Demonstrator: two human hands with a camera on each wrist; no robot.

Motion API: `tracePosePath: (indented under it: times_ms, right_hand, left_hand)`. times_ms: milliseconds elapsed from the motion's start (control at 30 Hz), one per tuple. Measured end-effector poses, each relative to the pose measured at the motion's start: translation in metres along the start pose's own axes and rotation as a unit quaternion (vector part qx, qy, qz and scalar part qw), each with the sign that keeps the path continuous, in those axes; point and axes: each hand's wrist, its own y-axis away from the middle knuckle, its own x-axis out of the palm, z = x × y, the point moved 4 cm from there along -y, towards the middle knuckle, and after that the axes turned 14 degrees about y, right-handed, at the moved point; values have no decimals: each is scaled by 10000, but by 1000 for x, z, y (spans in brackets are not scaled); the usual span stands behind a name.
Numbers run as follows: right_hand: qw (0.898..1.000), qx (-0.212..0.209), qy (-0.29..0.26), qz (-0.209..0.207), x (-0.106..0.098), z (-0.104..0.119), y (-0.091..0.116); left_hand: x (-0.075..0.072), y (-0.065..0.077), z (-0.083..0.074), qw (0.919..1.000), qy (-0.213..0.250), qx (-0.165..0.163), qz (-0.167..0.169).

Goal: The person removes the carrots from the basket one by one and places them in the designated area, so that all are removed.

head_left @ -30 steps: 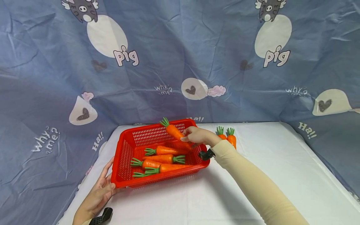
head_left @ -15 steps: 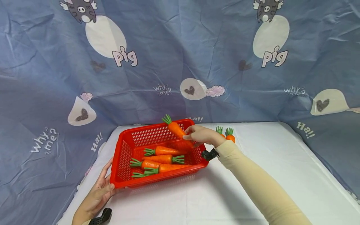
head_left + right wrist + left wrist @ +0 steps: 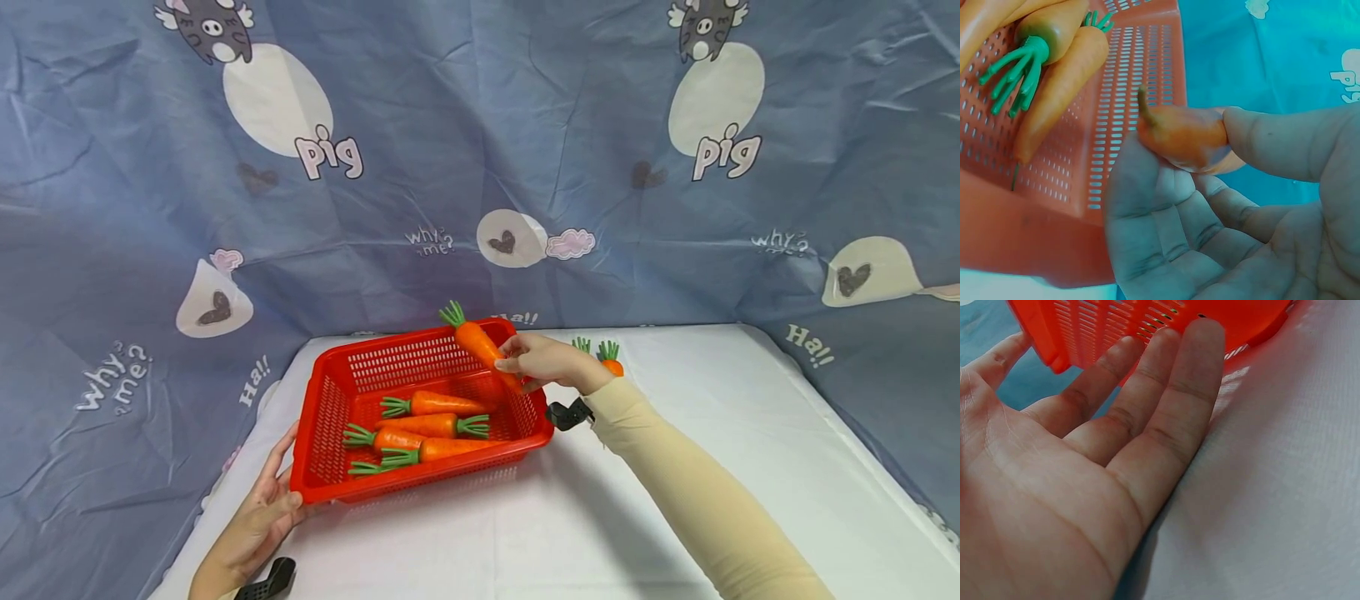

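My right hand (image 3: 547, 360) pinches an orange carrot (image 3: 476, 342) by its lower part, between thumb and fingers. The carrot slants above the far right of the red plastic basket (image 3: 318, 417), green top up and to the left. In the right wrist view, its thin tip end (image 3: 1179, 134) shows between thumb and fingertips. Several carrots (image 3: 435, 425) lie inside the basket. My left hand (image 3: 251, 529) holds the near left corner, with the thumb at the rim. The left wrist view shows fingers (image 3: 1194, 381) against the slotted basket wall (image 3: 1107, 328).
Behind my right wrist, two more carrots lie on the white table (image 3: 697, 433); one orange top (image 3: 611, 360) shows, the rest is mostly hidden. A blue printed cloth (image 3: 420, 183) rises at the back and sides.
My right hand has moved slightly right with the carrot, whose green top now stands a little higher and farther right. My left hand keeps its hold on the basket corner.
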Motion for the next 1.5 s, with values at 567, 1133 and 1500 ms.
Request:
tracePosePath:
  times_ms: [567,1133,1500]
  right_hand:
    - [9997,-78,-182,-131,-8,-13,11]
    - [9988,-110,-420,-221,-21,-32,23]
    - [9977,-2,-599,-323,-27,-51,27]
  left_hand:
    - [0,2,1,9988,330,6,357]
    - [-1,1,1,9998,137,17,152]
    - [-2,1,2,9994,269,-14,228]
